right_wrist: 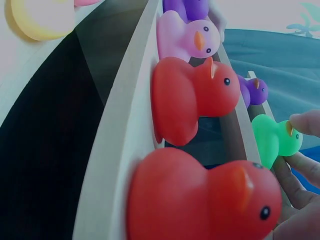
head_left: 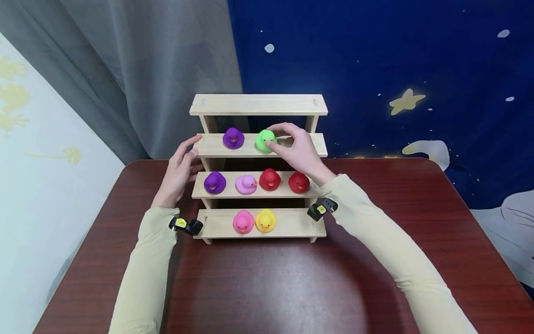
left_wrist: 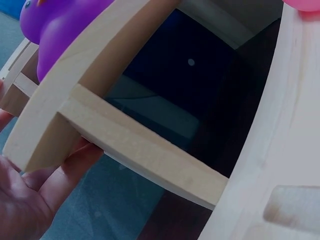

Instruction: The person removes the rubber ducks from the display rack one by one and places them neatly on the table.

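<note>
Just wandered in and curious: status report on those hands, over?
Right hand holding green duck. Left hand gripping wooden rack, left side. Purple duck alongside, apparently not in the way.

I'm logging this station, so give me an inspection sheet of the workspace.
Surface: glossy red-brown wood-look table.
Job's things: pale wooden four-tier shelf. Second tier from top: purple rubber-looking toy duck, bright green duck. Third tier: another purple duck, light pink duck, two red ducks. Bottom tier: deeper pink duck, yellow duck.
Clutter: nothing seen.
Grippers: left hand holds the second tier's left end; right hand pinches the green duck. Black camera on each wrist.
Cables: nothing seen.
Surroundings: grey curtain; dark blue backdrop with a yellow star; white wall with yellow prints.
</note>
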Demonstrator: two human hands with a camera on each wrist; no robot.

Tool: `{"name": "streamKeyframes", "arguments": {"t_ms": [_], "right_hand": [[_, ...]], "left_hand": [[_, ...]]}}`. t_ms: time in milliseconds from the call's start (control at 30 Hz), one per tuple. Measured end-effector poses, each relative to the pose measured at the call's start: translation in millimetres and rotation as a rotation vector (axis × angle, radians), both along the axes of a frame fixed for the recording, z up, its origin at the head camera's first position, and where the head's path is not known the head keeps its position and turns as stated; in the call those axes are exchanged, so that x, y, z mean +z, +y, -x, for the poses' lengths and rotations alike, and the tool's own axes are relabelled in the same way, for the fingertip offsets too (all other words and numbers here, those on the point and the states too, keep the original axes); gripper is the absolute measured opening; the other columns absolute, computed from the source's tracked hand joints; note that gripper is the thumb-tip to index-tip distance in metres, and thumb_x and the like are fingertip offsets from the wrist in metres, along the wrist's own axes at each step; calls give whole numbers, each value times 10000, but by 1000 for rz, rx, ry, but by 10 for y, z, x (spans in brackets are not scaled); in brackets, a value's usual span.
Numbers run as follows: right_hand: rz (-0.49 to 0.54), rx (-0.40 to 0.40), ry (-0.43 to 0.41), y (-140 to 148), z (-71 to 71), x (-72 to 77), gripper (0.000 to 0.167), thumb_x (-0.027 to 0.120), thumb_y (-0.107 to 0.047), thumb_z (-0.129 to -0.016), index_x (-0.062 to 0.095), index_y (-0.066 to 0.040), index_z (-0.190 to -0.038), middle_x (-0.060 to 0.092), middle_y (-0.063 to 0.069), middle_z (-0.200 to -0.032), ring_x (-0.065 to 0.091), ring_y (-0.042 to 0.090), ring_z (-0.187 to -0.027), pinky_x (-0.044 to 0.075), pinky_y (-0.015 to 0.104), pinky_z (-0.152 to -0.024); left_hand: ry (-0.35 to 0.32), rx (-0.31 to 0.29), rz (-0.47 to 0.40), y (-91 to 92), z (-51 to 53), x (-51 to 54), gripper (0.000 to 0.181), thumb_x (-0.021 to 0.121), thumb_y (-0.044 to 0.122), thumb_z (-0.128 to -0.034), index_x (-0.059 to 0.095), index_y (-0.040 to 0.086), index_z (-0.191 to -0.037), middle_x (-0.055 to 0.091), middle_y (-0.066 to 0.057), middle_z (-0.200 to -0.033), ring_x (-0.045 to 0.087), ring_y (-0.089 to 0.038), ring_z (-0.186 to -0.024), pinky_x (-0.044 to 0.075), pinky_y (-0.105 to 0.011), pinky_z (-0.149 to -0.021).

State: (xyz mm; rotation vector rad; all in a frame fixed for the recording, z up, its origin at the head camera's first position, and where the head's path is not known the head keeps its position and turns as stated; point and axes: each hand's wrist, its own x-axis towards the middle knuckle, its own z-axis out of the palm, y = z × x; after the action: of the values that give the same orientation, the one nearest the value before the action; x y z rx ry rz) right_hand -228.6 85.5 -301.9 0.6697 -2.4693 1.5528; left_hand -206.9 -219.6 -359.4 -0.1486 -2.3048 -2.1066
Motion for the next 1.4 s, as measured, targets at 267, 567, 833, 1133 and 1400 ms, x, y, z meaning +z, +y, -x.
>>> {"name": "streamKeyframes", "arguments": {"t_ms": [267, 567, 833, 1133, 1400], "right_hand": [[6, -19, 24, 66, -76, 3, 326, 725, -161, -867, 665, -74, -1175, 626, 40, -1129, 556, 182, -1068, 442, 307, -891], [2, -7, 97, 159, -190, -6, 330, 737, -173, -863, 671, -70, -1170, 624, 30, -1105, 557, 164, -1065, 436, 367, -927], [-3, -34, 142, 297, -210, 12, 331, 745, -165, -856, 675, -64, -1163, 642, 48, -1088, 563, 192, -1059, 432, 410, -911], [21, -76, 136, 484, -239, 33, 331, 752, -184, -850, 682, -86, -1158, 640, 25, -1079, 561, 190, -1052, 423, 403, -882], [62, -121, 163, 651, -276, -17, 333, 750, -140, -848, 689, -87, -1171, 654, 41, -1070, 576, 163, -1021, 426, 372, -840]], "left_hand": [[3, 5, 0, -12, -13, 4, 432, 422, 336, -1038, 400, 334, -1469, 316, -193, -1492, 491, -437, -1206, 548, -274, -739], [-1, 15, 6, -20, -2, 23, 430, 421, 338, -1037, 402, 345, -1466, 303, -195, -1498, 474, -450, -1217, 548, -264, -723], [-4, 13, 8, -21, -7, 12, 433, 416, 332, -1040, 395, 340, -1472, 299, -195, -1499, 475, -456, -1214, 548, -262, -721], [-8, 12, 13, -17, -1, 2, 433, 406, 332, -1042, 389, 346, -1474, 294, -198, -1500, 466, -467, -1219, 546, -256, -719], [-4, 1, 0, -7, 7, 1, 433, 409, 332, -1042, 389, 343, -1474, 291, -194, -1502, 457, -472, -1222, 549, -264, -724]]}}
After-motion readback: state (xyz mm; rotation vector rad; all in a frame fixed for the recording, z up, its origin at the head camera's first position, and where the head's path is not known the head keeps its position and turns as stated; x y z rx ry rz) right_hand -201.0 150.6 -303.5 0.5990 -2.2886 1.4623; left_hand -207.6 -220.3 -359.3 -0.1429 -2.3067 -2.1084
